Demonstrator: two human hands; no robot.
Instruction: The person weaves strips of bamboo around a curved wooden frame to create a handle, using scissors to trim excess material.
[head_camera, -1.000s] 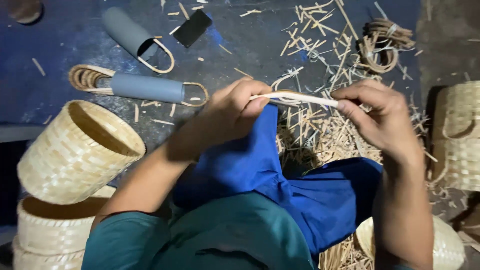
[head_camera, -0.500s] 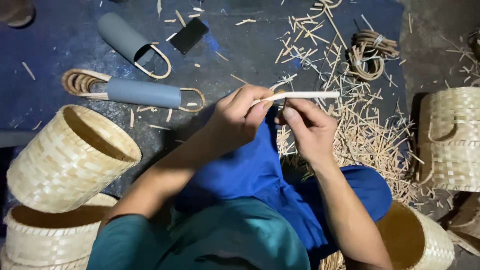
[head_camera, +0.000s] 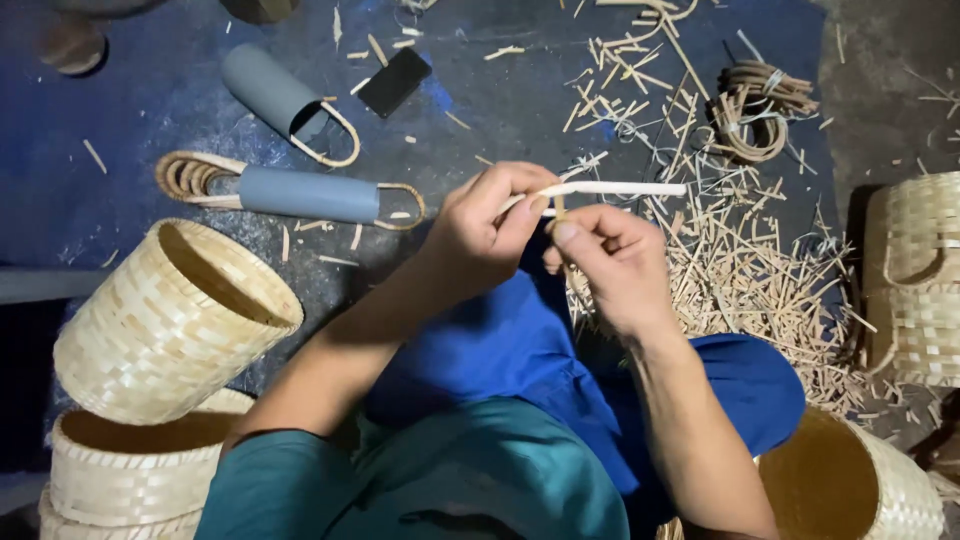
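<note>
Pale cane strip (head_camera: 620, 188) pinched by left hand (head_camera: 485, 235) near its left end, held level above lap, right end jutting free

Right hand (head_camera: 615, 270) closed on small tool (head_camera: 557, 207) pressed against strip underside; blade itself too small to be made out

Strip judged partly trimmed; shaving apparently unfinished

Heap of pale shavings (head_camera: 740, 280) strewn right of hands on dark floor (head_camera: 520, 90)

Woven baskets (head_camera: 170, 320) stacked at left, seemingly finished; another basket (head_camera: 915, 280) seen at right edge

Two grey tubes with cane loops (head_camera: 300, 190) laid beyond hands

Coiled cane (head_camera: 755, 110) left unused at upper right
</note>
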